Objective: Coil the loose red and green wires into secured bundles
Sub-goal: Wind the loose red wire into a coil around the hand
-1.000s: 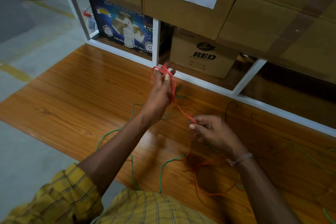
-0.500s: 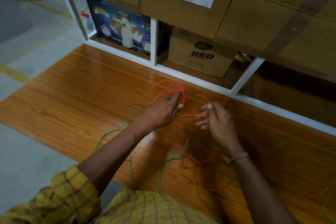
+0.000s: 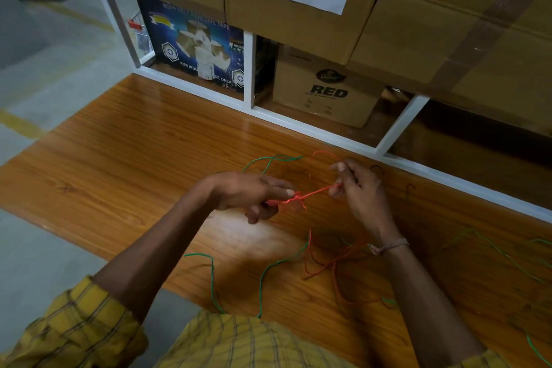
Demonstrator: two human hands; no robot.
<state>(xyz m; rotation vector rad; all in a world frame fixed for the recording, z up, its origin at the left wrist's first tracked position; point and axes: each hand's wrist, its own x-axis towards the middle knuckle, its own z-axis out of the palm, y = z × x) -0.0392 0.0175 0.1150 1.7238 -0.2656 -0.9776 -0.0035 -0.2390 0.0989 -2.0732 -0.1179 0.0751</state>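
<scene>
Left hand (image 3: 248,193) grips red wire bundle (image 3: 285,202), right hand (image 3: 360,191) pinches its taut strand. Green wire (image 3: 263,278) loose on counter (image 3: 119,164). Shelf (image 3: 316,128) upper frame holds cardboard boxes (image 3: 325,92).

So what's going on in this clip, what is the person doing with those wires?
A person is bundling a red wire above a wooden table. The left hand grips the small coiled bunch, and the right hand pinches the strand stretched taut between them. More red wire and the green wires lie loose on the table, not yet coiled.
</scene>
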